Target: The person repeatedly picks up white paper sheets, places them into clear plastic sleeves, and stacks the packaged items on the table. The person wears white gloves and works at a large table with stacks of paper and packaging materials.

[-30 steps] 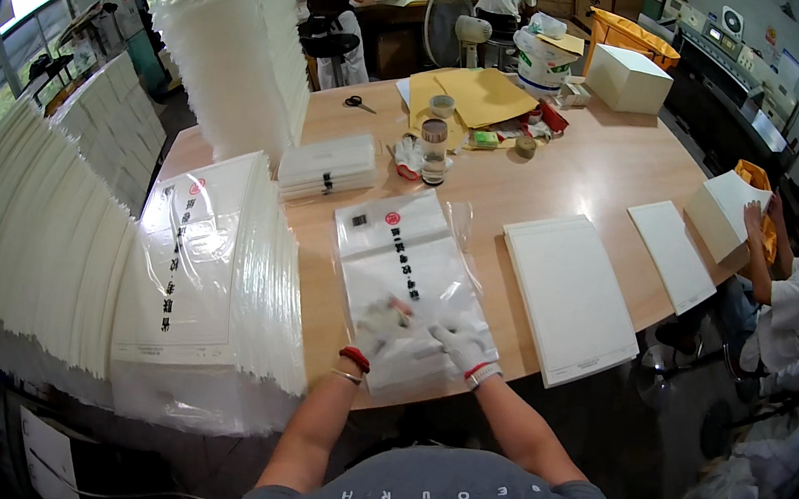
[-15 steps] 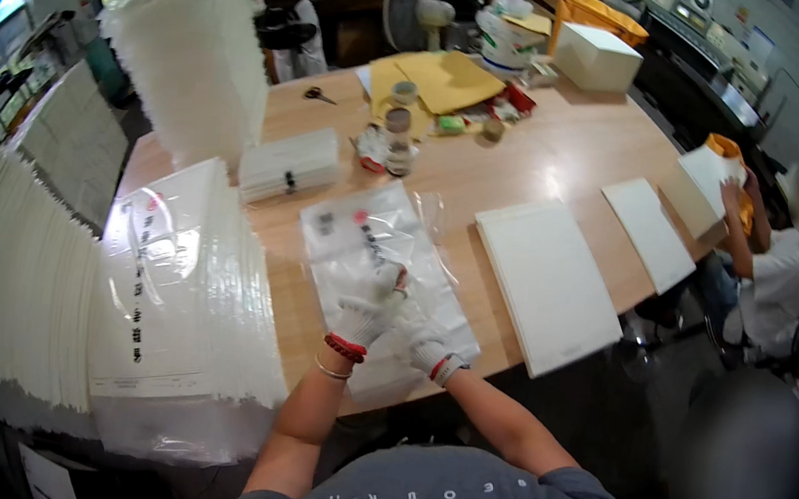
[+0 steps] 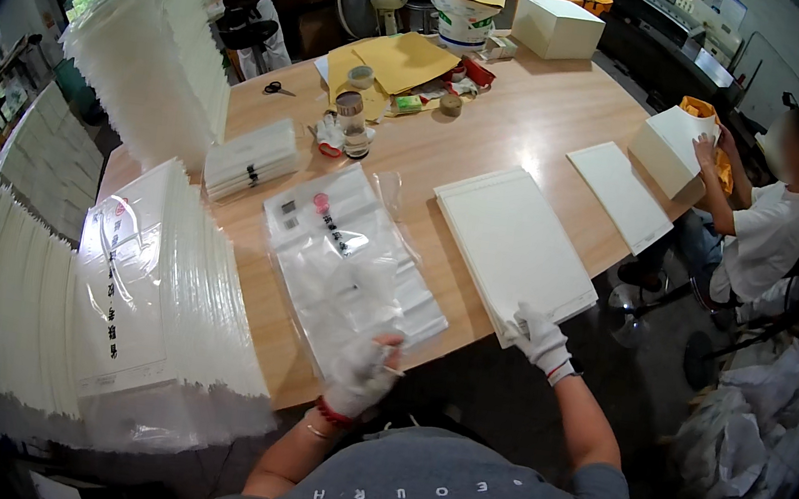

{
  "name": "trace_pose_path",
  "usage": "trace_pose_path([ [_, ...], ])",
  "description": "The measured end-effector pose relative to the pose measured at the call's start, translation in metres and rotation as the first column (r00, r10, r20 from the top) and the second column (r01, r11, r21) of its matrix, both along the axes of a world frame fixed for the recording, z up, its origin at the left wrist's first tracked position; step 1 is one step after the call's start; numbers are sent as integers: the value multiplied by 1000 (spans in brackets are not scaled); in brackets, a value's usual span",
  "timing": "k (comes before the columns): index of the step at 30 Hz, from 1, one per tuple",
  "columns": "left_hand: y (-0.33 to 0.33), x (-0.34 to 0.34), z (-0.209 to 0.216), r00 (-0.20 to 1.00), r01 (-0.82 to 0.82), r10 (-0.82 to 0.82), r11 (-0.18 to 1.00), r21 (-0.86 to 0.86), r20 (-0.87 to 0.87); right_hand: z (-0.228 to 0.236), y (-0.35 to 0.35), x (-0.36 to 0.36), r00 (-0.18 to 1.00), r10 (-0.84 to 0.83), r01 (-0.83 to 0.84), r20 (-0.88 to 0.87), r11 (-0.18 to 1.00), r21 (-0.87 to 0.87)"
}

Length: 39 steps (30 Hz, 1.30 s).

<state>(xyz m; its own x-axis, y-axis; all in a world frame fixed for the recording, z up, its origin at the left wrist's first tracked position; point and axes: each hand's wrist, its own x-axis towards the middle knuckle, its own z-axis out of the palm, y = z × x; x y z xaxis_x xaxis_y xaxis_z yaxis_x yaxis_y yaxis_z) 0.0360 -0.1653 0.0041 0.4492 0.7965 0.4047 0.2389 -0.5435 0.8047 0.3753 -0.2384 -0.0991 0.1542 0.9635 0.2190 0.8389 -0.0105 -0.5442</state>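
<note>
Right hand point(image 3: 541, 341) now off the bag point(image 3: 395, 284), at the stack point(image 3: 516, 245), right of centre; left hand point(image 3: 363, 376) curled, lower centre; both grips unclear

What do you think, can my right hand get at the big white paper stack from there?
Probably yes: your right hand is over the near end of the white paper stack, and nothing seems to block the way.

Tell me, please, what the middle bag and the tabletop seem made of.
The bag: probably glossy clear plastic, judging by glare, creases and see-through edge. The tabletop: smooth wood or laminate, perhaps, given its tan colour and soft sheen.
</note>
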Motion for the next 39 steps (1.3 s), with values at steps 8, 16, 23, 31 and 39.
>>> trace_pose_path([
  [8, -22, 98, -77, 780, 615, 248, -135, -777, 575, 63, -14, -46, 875, 148, -159, 460, 987, -17],
  [16, -6, 55, -71, 895, 178, -442, 488, -854, -66, 3, -60, -15, 87, -239, -12, -967, 971, -241],
  [23, -81, 82, -68, 731, 169, -152, 985, -39, -665, -36, -24, -143, 285, -119, 239, -951, 970, -50],
  [31, 62, -20, -13, 779, -426, 565, 796, 429, -274, 64, -40, -120, 955, 146, -86, -259, 970, 229],
  [39, 32, 34, -12, 930, -25, 233, 813, 581, -285, 55, 19, -145, 962, 266, -267, 67, 964, -1],
])
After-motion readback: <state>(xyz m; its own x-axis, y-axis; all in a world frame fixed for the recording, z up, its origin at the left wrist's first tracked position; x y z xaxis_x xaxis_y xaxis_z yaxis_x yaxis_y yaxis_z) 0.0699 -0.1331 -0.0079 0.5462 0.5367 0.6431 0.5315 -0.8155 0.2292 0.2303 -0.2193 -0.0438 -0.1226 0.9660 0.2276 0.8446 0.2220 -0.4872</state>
